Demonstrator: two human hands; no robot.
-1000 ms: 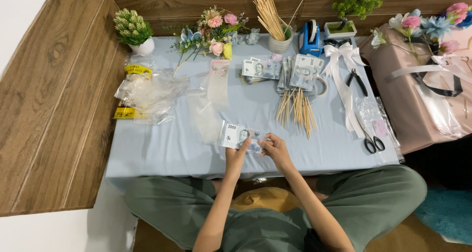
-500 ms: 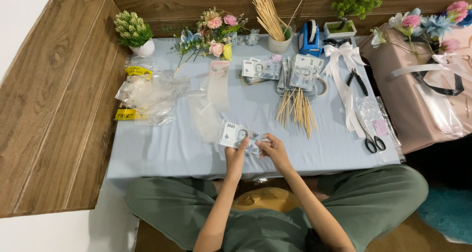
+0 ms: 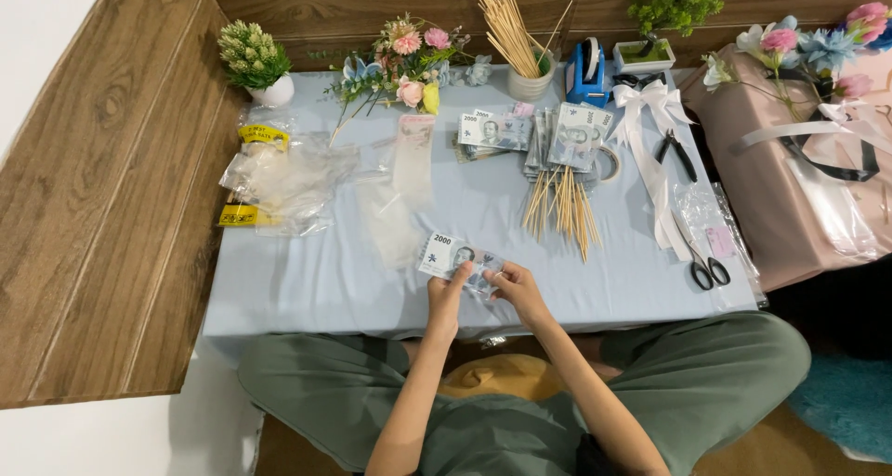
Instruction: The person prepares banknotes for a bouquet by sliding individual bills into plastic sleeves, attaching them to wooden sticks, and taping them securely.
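A grey banknote (image 3: 450, 254) lies flat at the front edge of the pale blue table (image 3: 307, 281). My left hand (image 3: 448, 295) pinches its near edge, and my right hand (image 3: 514, 287) grips its right end. Both hands sit close together over the table's front edge, above my lap in green trousers. A bundle of thin wooden skewers (image 3: 563, 207) lies just beyond my right hand. Clear plastic sleeves (image 3: 395, 193) lie just beyond the banknote to the left.
Stacks of banknotes (image 3: 534, 134) lie mid-table. A cup of skewers (image 3: 526, 81), blue tape dispenser (image 3: 587, 72), artificial flowers (image 3: 405, 60), small potted plant (image 3: 256, 63), white ribbon bow (image 3: 650, 132), pliers (image 3: 681, 154), scissors (image 3: 704, 267) and plastic bags (image 3: 279, 179) surround them. A pink box (image 3: 799, 160) stands right.
My hands have shifted slightly on the banknote, which stays at the front edge of the table. Nothing else has moved.
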